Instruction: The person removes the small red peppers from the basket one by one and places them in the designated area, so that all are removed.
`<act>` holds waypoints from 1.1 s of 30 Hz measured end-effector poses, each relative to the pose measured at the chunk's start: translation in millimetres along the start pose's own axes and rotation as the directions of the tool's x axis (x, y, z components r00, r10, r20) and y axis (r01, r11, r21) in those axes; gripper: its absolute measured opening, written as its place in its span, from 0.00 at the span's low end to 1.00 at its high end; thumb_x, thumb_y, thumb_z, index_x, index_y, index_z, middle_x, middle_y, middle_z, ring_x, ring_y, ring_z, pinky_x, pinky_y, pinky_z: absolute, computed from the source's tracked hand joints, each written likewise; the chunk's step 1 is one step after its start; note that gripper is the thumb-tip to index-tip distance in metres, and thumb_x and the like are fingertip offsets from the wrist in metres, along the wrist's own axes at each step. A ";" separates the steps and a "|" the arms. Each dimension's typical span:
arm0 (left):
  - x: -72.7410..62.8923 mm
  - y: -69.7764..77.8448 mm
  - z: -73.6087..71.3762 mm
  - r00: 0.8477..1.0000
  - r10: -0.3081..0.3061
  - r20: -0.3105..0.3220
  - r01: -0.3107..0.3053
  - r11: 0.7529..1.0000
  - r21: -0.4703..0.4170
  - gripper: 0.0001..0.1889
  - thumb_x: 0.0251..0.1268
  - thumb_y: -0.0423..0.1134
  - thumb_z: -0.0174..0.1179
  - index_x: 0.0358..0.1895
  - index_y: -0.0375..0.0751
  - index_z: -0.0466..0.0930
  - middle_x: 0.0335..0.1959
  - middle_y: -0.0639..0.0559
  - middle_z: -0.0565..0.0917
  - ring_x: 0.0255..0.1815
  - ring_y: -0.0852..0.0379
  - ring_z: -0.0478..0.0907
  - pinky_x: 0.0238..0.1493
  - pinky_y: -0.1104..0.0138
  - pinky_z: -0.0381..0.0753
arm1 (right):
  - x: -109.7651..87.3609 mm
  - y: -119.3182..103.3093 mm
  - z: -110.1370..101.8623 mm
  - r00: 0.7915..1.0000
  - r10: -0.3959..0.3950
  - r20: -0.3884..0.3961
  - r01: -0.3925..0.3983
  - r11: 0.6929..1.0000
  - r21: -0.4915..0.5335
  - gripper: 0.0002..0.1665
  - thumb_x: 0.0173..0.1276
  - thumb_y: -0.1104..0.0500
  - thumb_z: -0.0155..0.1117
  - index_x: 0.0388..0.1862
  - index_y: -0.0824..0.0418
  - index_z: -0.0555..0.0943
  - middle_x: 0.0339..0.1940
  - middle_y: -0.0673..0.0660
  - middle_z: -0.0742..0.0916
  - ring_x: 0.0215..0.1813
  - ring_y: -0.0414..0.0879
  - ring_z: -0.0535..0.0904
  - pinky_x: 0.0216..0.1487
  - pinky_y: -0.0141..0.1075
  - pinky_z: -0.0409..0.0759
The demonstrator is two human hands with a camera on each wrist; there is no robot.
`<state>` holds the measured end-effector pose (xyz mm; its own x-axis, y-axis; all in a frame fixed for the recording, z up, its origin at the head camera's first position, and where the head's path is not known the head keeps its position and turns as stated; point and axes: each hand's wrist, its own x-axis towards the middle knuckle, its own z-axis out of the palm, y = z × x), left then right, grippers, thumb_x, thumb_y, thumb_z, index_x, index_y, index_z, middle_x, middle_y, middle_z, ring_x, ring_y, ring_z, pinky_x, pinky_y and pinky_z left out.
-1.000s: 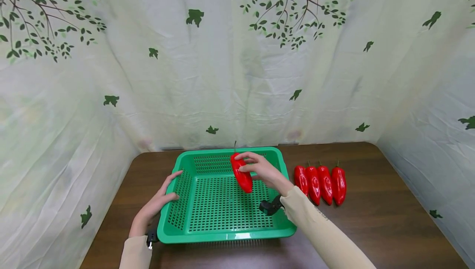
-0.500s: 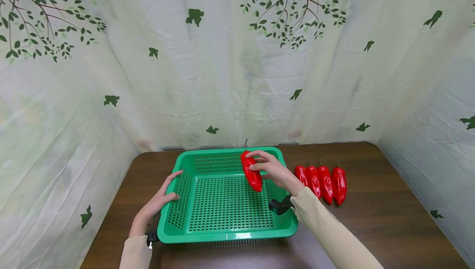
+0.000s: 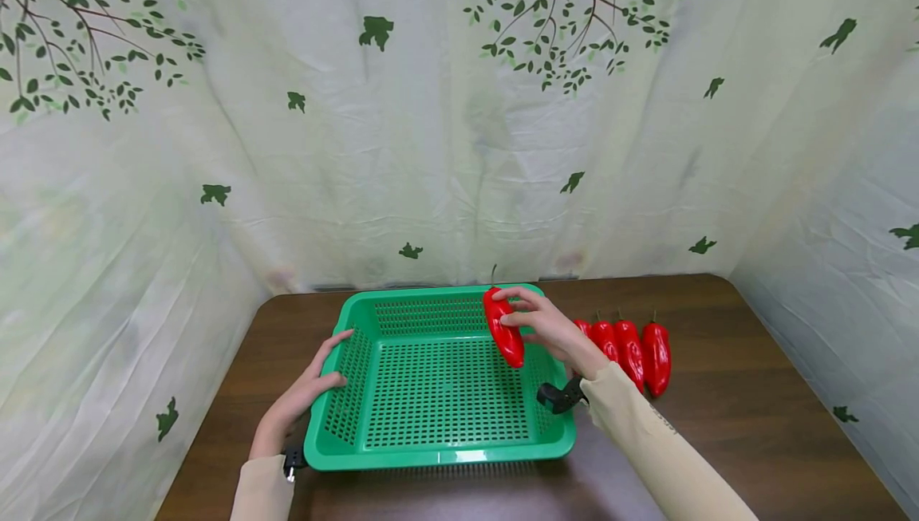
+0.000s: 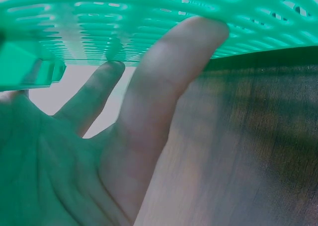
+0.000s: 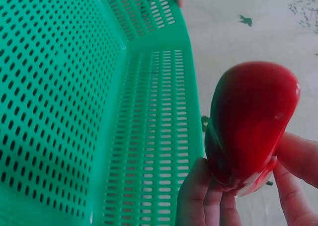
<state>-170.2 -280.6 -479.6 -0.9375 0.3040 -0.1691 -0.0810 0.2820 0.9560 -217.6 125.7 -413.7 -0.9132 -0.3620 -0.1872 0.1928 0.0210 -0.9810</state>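
My right hand (image 3: 549, 329) holds a shiny red pepper (image 3: 502, 329) between thumb and fingers, over the right part of a green perforated basket (image 3: 402, 457). The pepper's thin stem points up and away. In the right wrist view, the rounded end of the pepper (image 5: 253, 107) faces the camera, beside the basket wall (image 5: 154, 136). My left hand (image 3: 305, 389) holds the basket's left rim, with two digits reaching over its top. From the left wrist, other fingers (image 4: 164, 82) show under the rim against the outer perforated wall.
Several more red peppers (image 3: 656, 357) lie in a row right of the basket, partly behind my right forearm. All stands on a dark brown wooden table (image 3: 754, 425). A pale cloth (image 3: 459, 146) printed with leaves hangs behind and at both sides.
My right hand has moved steadily rightward over the basket, carrying the red pepper. Its forearm now covers more of the row of peppers. The left hand and basket have stayed put.
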 end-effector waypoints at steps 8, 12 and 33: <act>-0.4 0.8 -0.1 1.000 0.000 0.000 0.000 1.000 0.001 0.39 0.62 0.32 0.50 0.75 0.58 0.46 0.72 0.40 0.45 0.61 0.32 0.59 0.42 0.53 0.76 | -6.3 0.5 -16.0 1.000 -0.028 0.006 0.028 0.999 -0.029 0.23 0.68 0.63 0.57 0.62 0.60 0.70 0.61 0.64 0.71 0.57 0.58 0.69 0.48 0.48 0.78; -0.2 0.8 -0.2 1.000 0.007 0.002 -0.007 1.000 0.002 0.39 0.62 0.32 0.50 0.75 0.57 0.46 0.72 0.40 0.45 0.62 0.32 0.59 0.43 0.54 0.76 | -8.5 1.9 -22.7 0.999 -0.039 0.005 0.039 0.999 -0.038 0.24 0.68 0.64 0.57 0.63 0.61 0.69 0.61 0.65 0.71 0.57 0.57 0.69 0.47 0.47 0.78; 0.9 -1.2 -0.5 1.000 0.007 0.001 -0.007 1.000 -0.006 0.39 0.61 0.32 0.50 0.75 0.58 0.46 0.72 0.40 0.45 0.62 0.32 0.59 0.43 0.53 0.76 | -26.4 7.8 -60.3 0.997 -0.078 -0.011 0.078 0.996 -0.036 0.30 0.67 0.64 0.57 0.67 0.64 0.62 0.64 0.68 0.69 0.57 0.57 0.70 0.50 0.46 0.77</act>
<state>-171.2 -281.1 -480.8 -0.9379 0.3064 -0.1629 -0.0770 0.2742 0.9586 -213.6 191.5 -419.5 -0.9294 -0.3523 -0.1105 0.1083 0.0261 -0.9938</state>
